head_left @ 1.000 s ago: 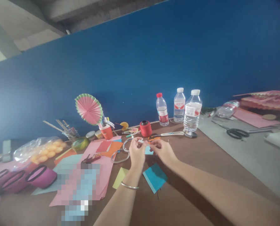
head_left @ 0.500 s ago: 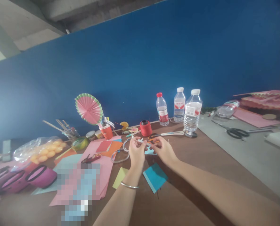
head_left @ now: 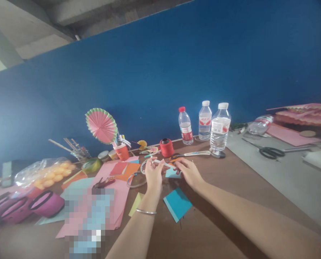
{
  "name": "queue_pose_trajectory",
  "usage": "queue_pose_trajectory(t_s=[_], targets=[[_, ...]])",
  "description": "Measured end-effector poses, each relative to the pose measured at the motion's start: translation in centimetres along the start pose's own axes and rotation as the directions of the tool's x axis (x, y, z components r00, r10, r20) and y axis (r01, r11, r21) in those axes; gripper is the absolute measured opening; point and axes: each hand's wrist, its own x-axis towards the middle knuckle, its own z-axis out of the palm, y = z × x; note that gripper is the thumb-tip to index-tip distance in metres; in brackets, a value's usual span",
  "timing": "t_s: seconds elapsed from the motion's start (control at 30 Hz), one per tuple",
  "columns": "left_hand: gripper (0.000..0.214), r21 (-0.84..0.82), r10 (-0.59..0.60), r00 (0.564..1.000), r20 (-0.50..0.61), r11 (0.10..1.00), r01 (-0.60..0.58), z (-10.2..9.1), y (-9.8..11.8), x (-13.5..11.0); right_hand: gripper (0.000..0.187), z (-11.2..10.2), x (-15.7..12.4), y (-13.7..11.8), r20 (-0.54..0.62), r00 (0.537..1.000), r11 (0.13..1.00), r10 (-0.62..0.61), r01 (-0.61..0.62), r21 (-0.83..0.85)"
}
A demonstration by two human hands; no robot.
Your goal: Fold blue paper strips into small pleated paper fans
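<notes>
A thin white strip (head_left: 169, 165), perhaps tape or a stick, spans the gap between my two hands. My left hand (head_left: 154, 175) is closed, pinching its left end between thumb and fingers; a silver bangle (head_left: 146, 212) circles that wrist. At the other end, the fingertips of my right hand (head_left: 190, 173) are closed on the strip. Just below the strip lies a light blue paper piece (head_left: 172, 173), partly covered by the hands. Nearer me are a teal paper square (head_left: 178, 204) and a yellow paper piece (head_left: 137, 204).
Behind the hands stand a red thread spool (head_left: 166, 148), a utility knife (head_left: 197, 153) and several water bottles (head_left: 219, 130). To the left are pliers (head_left: 103, 182), pink paper (head_left: 121, 201) and a red cup (head_left: 121, 152) with a folded paper fan (head_left: 101, 126). Scissors (head_left: 271, 152) lie right.
My left hand has shifted slightly left, away from my right hand. More of the white strip now shows between them, and the light blue paper is less covered.
</notes>
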Motion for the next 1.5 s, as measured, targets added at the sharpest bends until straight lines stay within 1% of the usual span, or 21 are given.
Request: queue_pose_trajectory(t_s=[0.1,0.17,0.23,0.3,0.47,0.53,0.6,0.7,0.8,0.87,0.93,1.1,1.23,1.3,1.43,1.5], targets=[[0.042,0.022,0.009,0.999,0.052,1.000,-0.010,0.2,0.0,-0.3,0.026,0.3,-0.4,-0.3,0.061,0.997,0.999,-0.053,0.052,0.005],[0.040,0.028,0.009,0.996,0.084,1.000,-0.011,0.3,-0.1,-0.5,0.023,0.3,-0.4,-0.4,0.058,0.995,0.995,-0.079,0.083,-0.060],[0.040,0.028,0.000,0.995,0.100,1.000,-0.003,0.3,-0.2,-0.4,0.022,0.2,-0.3,-0.4,0.037,0.996,0.989,-0.079,0.083,-0.120],[0.041,0.018,-0.004,0.996,0.090,1.000,0.003,0.2,-0.3,-0.2,0.023,0.0,-0.1,-0.3,0.032,0.997,0.987,-0.065,0.069,-0.146],[0.043,-0.005,0.014,1.000,0.011,1.000,-0.014,-0.6,-0.3,0.7,0.019,-0.2,0.1,-0.2,0.060,0.997,0.980,-0.044,0.054,-0.192],[0.042,0.003,0.014,1.000,0.012,1.000,-0.014,-0.8,-0.3,0.9,0.018,-0.2,0.1,-0.2,0.055,0.997,0.977,-0.046,0.056,-0.205],[0.041,0.017,0.000,0.999,0.036,1.000,-0.001,-0.9,-0.3,1.0,0.017,-0.2,0.0,-0.2,0.047,0.997,0.975,-0.054,0.063,-0.211],[0.041,0.045,-0.038,0.994,0.098,0.998,0.034,-0.8,-0.4,0.8,0.020,-0.3,-0.2,-0.5,0.023,0.996,0.980,-0.083,0.086,-0.181],[0.040,0.062,-0.074,0.982,0.173,0.996,0.064,-0.5,-0.5,0.4,0.023,-0.3,-0.2,-0.7,0.038,0.993,0.980,-0.107,0.112,-0.162],[0.039,0.055,-0.099,0.971,0.217,0.995,0.089,-0.4,-0.4,0.2,0.021,-0.3,-0.1,-0.7,0.051,0.995,0.979,-0.087,0.094,-0.178],[0.038,0.035,-0.123,0.961,0.248,0.992,0.118,-0.2,-0.3,0.0,0.022,-0.3,0.0,-0.7,0.032,0.998,0.984,-0.059,0.064,-0.165],[0.037,0.016,-0.149,0.949,0.277,0.989,0.150,0.1,-0.2,-0.2,0.022,0.0,0.2,-0.4,0.000,0.999,0.994,-0.050,0.050,-0.098],[0.039,0.045,-0.142,0.954,0.263,0.990,0.135,0.1,-0.5,-0.1,0.023,0.0,0.1,-0.4,-0.013,0.998,0.994,-0.063,0.062,-0.085],[0.035,0.065,-0.134,0.959,0.251,0.991,0.121,-0.1,-0.6,-0.1,0.022,-0.1,0.1,-0.4,-0.016,0.997,0.993,-0.071,0.069,-0.096],[0.013,0.125,-0.141,0.951,0.274,0.986,0.110,-0.2,-0.4,-0.1,0.021,-0.2,0.0,-0.6,-0.001,0.997,0.990,-0.080,0.080,-0.117],[0.010,0.150,-0.151,0.946,0.286,0.982,0.111,-0.2,-0.3,-0.2,0.021,-0.2,0.0,-0.7,0.010,0.996,0.988,-0.087,0.088,-0.125]])
